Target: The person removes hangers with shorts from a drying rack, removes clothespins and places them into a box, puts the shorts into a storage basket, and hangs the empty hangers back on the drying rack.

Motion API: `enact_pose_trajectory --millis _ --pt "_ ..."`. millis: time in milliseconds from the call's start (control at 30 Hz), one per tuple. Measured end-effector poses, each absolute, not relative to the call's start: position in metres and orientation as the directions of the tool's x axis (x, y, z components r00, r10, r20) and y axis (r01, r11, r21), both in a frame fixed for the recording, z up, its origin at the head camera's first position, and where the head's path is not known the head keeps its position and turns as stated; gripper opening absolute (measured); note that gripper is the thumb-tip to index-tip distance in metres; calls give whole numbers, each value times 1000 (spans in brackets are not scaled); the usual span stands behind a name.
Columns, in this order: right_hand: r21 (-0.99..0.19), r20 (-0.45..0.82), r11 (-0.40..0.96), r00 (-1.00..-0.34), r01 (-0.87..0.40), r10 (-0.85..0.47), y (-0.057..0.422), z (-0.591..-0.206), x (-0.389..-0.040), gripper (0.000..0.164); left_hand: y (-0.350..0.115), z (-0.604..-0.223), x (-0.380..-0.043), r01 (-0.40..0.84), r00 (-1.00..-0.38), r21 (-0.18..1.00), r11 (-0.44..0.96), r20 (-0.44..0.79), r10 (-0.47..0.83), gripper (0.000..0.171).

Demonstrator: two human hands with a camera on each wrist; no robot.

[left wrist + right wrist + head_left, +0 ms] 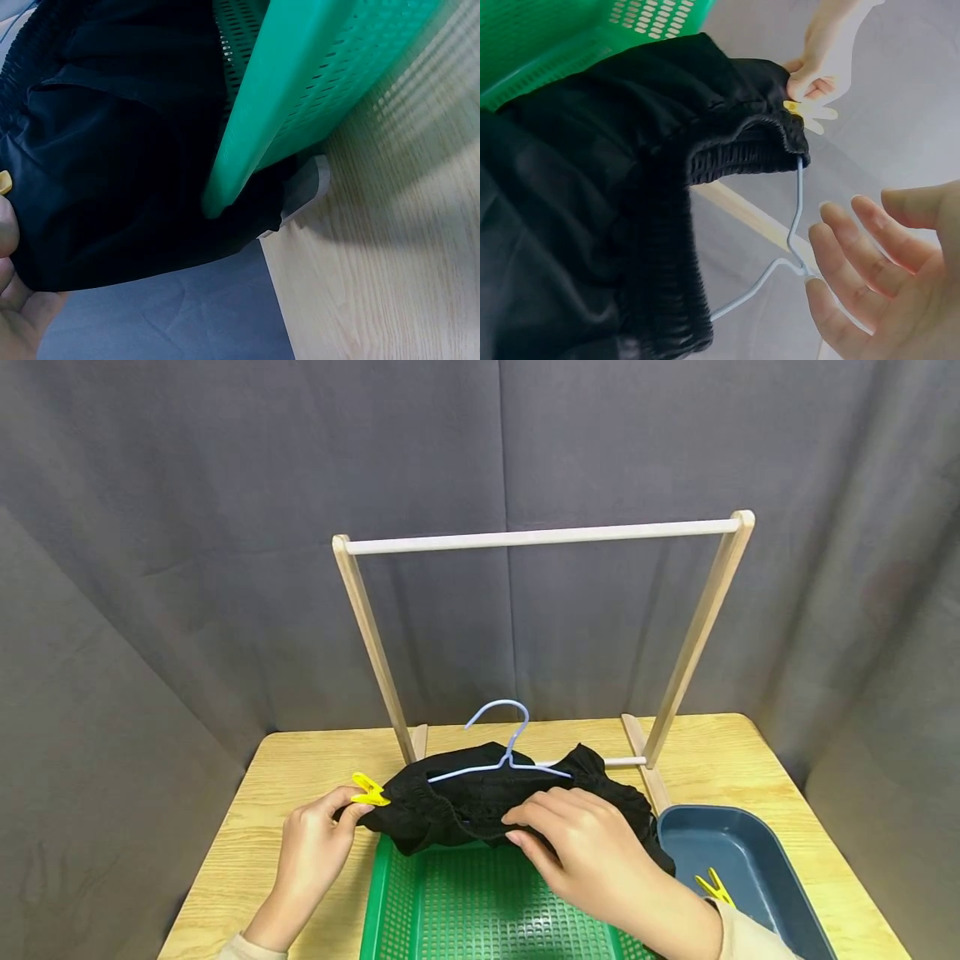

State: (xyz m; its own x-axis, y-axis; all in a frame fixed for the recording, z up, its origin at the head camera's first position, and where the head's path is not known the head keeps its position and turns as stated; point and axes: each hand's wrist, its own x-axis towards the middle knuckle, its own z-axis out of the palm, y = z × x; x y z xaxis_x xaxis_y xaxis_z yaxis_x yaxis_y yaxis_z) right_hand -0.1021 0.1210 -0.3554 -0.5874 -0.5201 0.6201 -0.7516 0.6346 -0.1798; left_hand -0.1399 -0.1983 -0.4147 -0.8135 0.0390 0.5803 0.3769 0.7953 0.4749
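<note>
A black elastic-waisted garment (420,814) hangs over the far rim of a green basket (382,893); whether it has legs is hidden by its folds. A pale blue hanger (517,722) sits inside its gathered waistband (667,247), hook upward. My left hand (318,839) pinches the garment's left end between thumb and fingers. Right beside those fingertips, a yellow clothespin (370,791) is clipped at the waistband near the hanger's end. Over the front of the garment, my right hand (585,843) has relaxed, spread fingers and grips nothing.
Behind the basket stands a rack with wooden posts (693,643) and a white top bar (540,537). A dark blue tray (772,860) with another yellow clothespin (715,888) lies at the right. Everything rests on a wooden table (300,768) before grey curtains.
</note>
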Motion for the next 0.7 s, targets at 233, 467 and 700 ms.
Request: enact_pose_trajectory --millis 233,467,700 --pt "-190 608 618 -586 -763 -536 107 -352 -105 10 -198 -413 -139 356 -819 467 809 573 29 17" --pt "-199 610 597 -575 -777 -545 93 -348 -108 7 -196 -412 -137 345 -832 480 807 555 25 16" --pt "-201 608 610 -586 -766 -535 75 -347 -112 7 -195 -413 -137 338 -833 489 804 554 13 16"
